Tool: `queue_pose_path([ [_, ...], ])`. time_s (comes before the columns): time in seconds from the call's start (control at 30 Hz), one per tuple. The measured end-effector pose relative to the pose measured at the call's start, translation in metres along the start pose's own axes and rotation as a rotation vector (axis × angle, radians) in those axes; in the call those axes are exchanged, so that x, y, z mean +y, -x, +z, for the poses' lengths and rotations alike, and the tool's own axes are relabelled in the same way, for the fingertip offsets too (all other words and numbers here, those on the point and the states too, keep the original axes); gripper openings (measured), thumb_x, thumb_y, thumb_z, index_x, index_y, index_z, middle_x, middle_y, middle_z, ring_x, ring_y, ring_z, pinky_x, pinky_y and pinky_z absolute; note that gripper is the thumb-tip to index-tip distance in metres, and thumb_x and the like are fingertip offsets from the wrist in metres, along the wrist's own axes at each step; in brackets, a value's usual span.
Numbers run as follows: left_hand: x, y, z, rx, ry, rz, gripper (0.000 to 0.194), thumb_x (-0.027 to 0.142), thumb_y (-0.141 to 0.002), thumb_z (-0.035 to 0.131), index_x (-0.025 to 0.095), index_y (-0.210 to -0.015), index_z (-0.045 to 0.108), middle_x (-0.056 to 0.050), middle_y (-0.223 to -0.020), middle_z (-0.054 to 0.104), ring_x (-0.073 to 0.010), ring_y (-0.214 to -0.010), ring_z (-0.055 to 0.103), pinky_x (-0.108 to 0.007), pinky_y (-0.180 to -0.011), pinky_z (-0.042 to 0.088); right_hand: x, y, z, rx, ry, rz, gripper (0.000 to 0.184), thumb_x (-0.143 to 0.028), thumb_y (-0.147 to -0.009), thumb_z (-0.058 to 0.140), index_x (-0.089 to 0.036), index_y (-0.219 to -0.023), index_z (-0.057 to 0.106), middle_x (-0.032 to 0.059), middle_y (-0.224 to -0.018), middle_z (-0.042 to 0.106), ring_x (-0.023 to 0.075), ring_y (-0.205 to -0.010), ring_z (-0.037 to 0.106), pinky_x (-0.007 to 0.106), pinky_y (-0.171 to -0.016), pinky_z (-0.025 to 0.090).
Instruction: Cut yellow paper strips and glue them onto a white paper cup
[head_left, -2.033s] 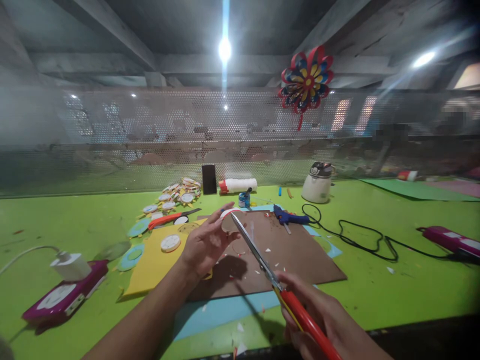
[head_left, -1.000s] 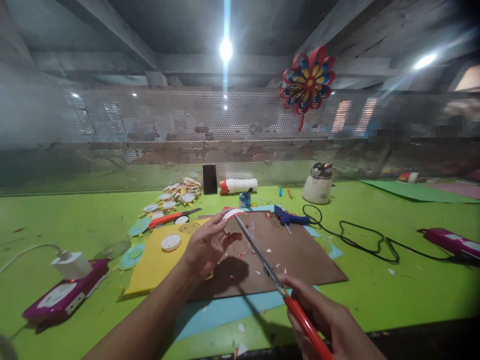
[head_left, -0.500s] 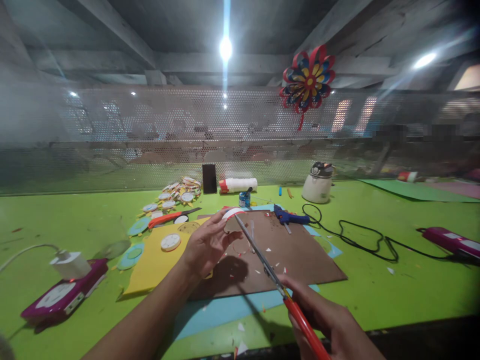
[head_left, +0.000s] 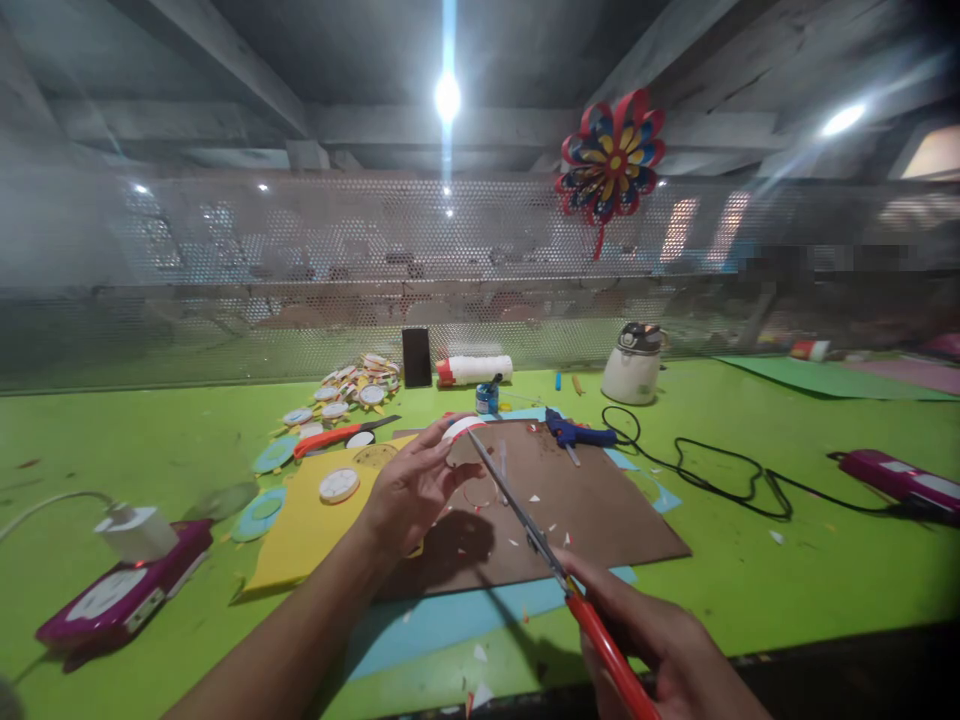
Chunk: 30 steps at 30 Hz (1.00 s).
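My left hand pinches a small round white piece with a red edge above a brown board. Fingers hide part of this piece. In my right hand is a pair of scissors with red handles. Its long metal blades point up and away, and their tips meet the piece's red edge; whether they are cutting into it I cannot tell. Small white and red scraps lie on the board. A white disc rests on a yellow sheet left of my left hand.
A blue glue gun with a black cord lies at the board's far right. An orange-handled knife and a pile of decorated discs sit at the back left. Purple power strips flank the green table, and a perforated screen stands behind.
Almost nothing differs. The whole view has shifted slightly, while both hands, the white piece and the scissors keep nearly the same pose.
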<state>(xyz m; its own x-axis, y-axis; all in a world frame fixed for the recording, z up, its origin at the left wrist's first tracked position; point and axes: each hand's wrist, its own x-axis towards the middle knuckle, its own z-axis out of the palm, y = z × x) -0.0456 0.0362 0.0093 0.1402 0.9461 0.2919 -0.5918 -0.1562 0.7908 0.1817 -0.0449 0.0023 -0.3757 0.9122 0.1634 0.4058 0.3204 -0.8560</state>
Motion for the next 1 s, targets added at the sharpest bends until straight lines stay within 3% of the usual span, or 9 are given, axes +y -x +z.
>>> queue_pose_path([
  [0.1, 0.0, 0.0, 0.0, -0.002, -0.017, -0.001, 0.034, 0.02, -0.078, 0.059, 0.02, -0.112, 0.064, -0.007, -0.109, 0.065, -0.0209, -0.096, 0.059, -0.034, -0.082, 0.048, -0.006, -0.002, -0.002, -0.005, 0.02, -0.072, 0.048, -0.02, -0.073, 0.058, -0.017, -0.121, 0.062, 0.0017, -0.074, 0.066, 0.0168, -0.073, 0.064, 0.021, -0.072, 0.051],
  [0.27, 0.0, -0.001, -0.001, -0.019, -0.047, -0.009, 0.034, 0.02, -0.079, 0.059, 0.019, -0.113, 0.064, -0.008, -0.109, 0.065, -0.0211, -0.094, 0.059, -0.033, -0.08, 0.049, -0.015, -0.004, -0.003, -0.017, -0.013, -0.133, 0.046, -0.018, -0.075, 0.053, -0.017, -0.12, 0.061, -0.0011, -0.063, 0.063, 0.0181, -0.081, 0.064, 0.021, -0.075, 0.05],
  [0.37, -0.001, -0.001, -0.002, -0.034, -0.058, -0.016, 0.033, 0.019, -0.08, 0.057, 0.017, -0.113, 0.064, -0.009, -0.109, 0.065, -0.0224, -0.095, 0.06, -0.034, -0.08, 0.049, -0.015, -0.003, -0.005, -0.032, 0.002, -0.138, 0.049, -0.015, -0.073, 0.053, -0.019, -0.12, 0.061, 0.0001, -0.077, 0.068, 0.0169, -0.075, 0.064, 0.02, -0.072, 0.049],
  [0.53, -0.001, -0.001, -0.003, -0.04, -0.073, -0.026, 0.033, 0.017, -0.079, 0.057, 0.017, -0.11, 0.066, -0.011, -0.109, 0.065, -0.0228, -0.092, 0.061, -0.035, -0.078, 0.049, -0.005, -0.003, -0.009, -0.083, -0.077, -0.023, 0.052, -0.014, -0.069, 0.057, -0.017, -0.121, 0.059, 0.0018, -0.077, 0.063, 0.0174, -0.072, 0.058, 0.021, -0.066, 0.047],
  [0.63, 0.0, -0.001, -0.002, -0.056, -0.069, -0.037, 0.036, 0.016, -0.079, 0.057, 0.018, -0.114, 0.064, -0.01, -0.107, 0.066, -0.0228, -0.091, 0.061, -0.036, -0.078, 0.049, 0.003, -0.002, -0.008, -0.147, -0.222, 0.066, 0.057, -0.019, -0.067, 0.061, -0.015, -0.123, 0.056, -0.0028, -0.065, 0.049, 0.0103, -0.055, 0.042, 0.018, -0.051, 0.039],
  [0.73, 0.0, -0.001, 0.0, -0.054, -0.042, -0.048, 0.036, 0.018, -0.08, 0.056, 0.018, -0.115, 0.063, -0.01, -0.105, 0.067, -0.0251, -0.095, 0.061, -0.037, -0.081, 0.048, 0.011, 0.002, -0.007, -0.17, -0.318, 0.09, 0.06, -0.026, -0.069, 0.063, -0.016, -0.127, 0.052, -0.0043, -0.065, 0.042, 0.008, -0.051, 0.033, 0.018, -0.046, 0.033],
  [0.9, 0.002, 0.0, 0.001, -0.03, -0.002, -0.067, 0.032, 0.017, -0.084, 0.05, 0.017, -0.113, 0.063, -0.011, -0.106, 0.067, -0.0254, -0.096, 0.062, -0.039, -0.084, 0.047, 0.016, 0.007, -0.011, -0.209, -0.226, 0.134, 0.064, -0.036, -0.074, 0.062, -0.019, -0.133, 0.045, -0.0003, -0.071, 0.054, 0.0106, -0.057, 0.047, 0.02, -0.053, 0.042],
  [1.0, 0.002, 0.0, 0.0, -0.095, 0.014, -0.047, 0.032, 0.015, -0.084, 0.047, 0.015, -0.112, 0.062, -0.014, -0.111, 0.064, -0.0268, -0.101, 0.059, -0.042, -0.086, 0.046, 0.011, 0.007, -0.016, -0.243, -0.293, 0.145, 0.061, -0.043, -0.073, 0.063, -0.016, -0.127, 0.05, -0.0009, -0.066, 0.054, 0.0104, -0.054, 0.051, 0.02, -0.052, 0.044],
])
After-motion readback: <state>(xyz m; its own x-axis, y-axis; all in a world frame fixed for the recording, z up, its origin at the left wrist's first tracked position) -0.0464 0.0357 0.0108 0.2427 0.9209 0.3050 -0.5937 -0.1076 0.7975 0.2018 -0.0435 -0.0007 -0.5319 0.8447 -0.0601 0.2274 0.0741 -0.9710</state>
